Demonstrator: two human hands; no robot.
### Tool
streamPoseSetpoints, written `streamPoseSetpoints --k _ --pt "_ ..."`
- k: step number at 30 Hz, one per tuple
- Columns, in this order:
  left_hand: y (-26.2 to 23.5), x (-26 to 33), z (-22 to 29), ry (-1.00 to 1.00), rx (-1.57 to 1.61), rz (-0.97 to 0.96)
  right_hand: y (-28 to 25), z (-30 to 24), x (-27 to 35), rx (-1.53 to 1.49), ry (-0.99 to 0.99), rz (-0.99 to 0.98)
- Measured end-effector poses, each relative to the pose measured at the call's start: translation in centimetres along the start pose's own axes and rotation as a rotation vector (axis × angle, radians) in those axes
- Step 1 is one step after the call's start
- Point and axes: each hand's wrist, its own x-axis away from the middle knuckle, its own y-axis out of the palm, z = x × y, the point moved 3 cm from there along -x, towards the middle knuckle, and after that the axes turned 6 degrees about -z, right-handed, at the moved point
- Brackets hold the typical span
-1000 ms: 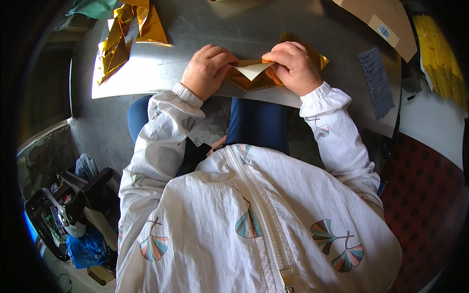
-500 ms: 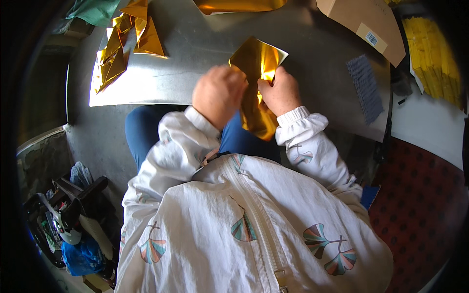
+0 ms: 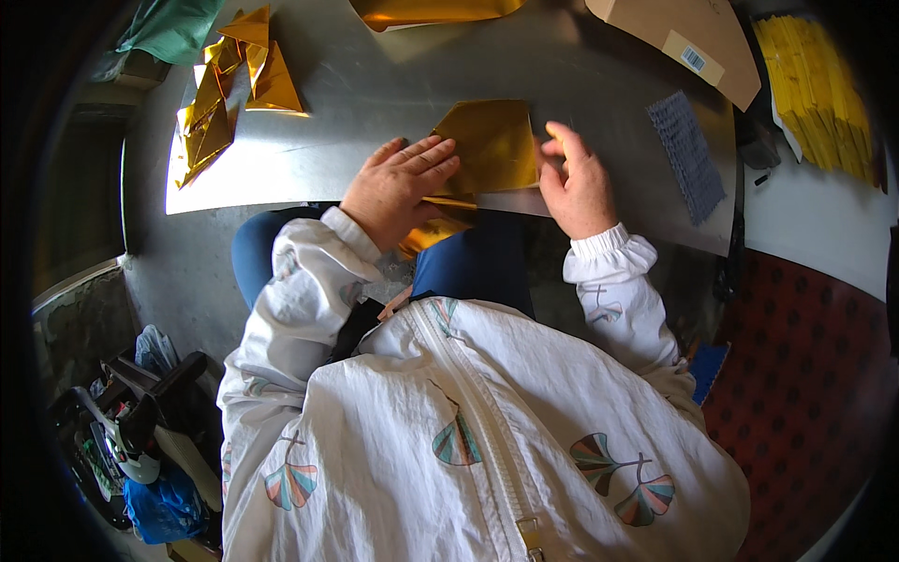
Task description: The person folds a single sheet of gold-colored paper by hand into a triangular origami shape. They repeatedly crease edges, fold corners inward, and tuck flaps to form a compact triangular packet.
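A sheet of shiny gold foil paper (image 3: 492,145) lies on the metal table in front of me, its near part bent down over the table's edge toward my lap. My left hand (image 3: 398,187) rests on its left side with fingers stretched out flat. Along the right edge of the sheet is my right hand (image 3: 576,183), its fingers apart and slightly curled, with nothing seen between them. Folded gold foil pieces (image 3: 211,112) with pointed corners are heaped at the far left of the table.
Another gold sheet (image 3: 431,11) lies at the far edge of view. A cardboard box (image 3: 637,28) stands far right, with a grey-blue textured cloth (image 3: 688,155) nearer. Beyond the table's right side are stacked yellow packs (image 3: 815,94). A dark metal table (image 3: 365,94) spans the front.
The gold sheet has gone from being held up between both hands to lying on the table. My left hand has flattened onto it; my right hand has let go and moved right.
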Motion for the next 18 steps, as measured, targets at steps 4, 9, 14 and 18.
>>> streamPoseSetpoints --k 4,9,14,18 --pt "-1.8 -0.1 -1.1 0.077 -0.128 -0.075 -0.2 -0.1 -0.9 0.179 -0.412 0.061" --pt "-2.6 -0.2 0.5 -0.096 -0.350 -0.106 1.2 -0.2 -0.5 0.274 -0.558 -0.128" --pt "1.9 -0.8 4.9 -0.118 -0.237 0.064 2.6 -1.3 2.4 0.295 -0.473 -0.134" --pt "3.8 0.0 4.1 0.019 -0.219 0.319 3.5 -2.3 5.2 0.296 -0.388 -0.173"
